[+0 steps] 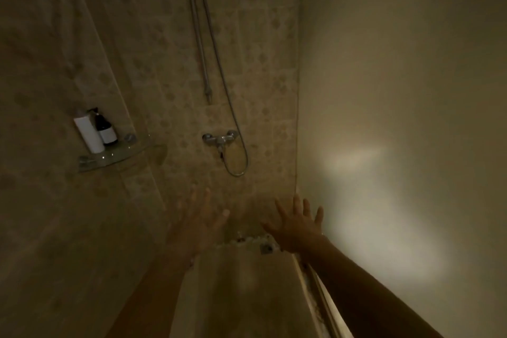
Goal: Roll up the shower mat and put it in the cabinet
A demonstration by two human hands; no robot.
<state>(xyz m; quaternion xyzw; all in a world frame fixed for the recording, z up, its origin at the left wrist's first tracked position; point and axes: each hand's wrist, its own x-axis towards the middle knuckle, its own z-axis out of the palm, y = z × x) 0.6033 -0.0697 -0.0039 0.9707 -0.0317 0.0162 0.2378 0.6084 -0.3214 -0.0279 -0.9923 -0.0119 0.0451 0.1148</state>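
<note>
Both forearms rise from the bottom of the frame. At lower centre my left hand (196, 221) and right hand (297, 223) are spread open, holding nothing, reaching toward the shower mat (241, 282), which lies pale on the floor beneath them, its far edge by the tiled wall. Bottles sit on the corner shelf (109, 158) at left, clear of the work.
</note>
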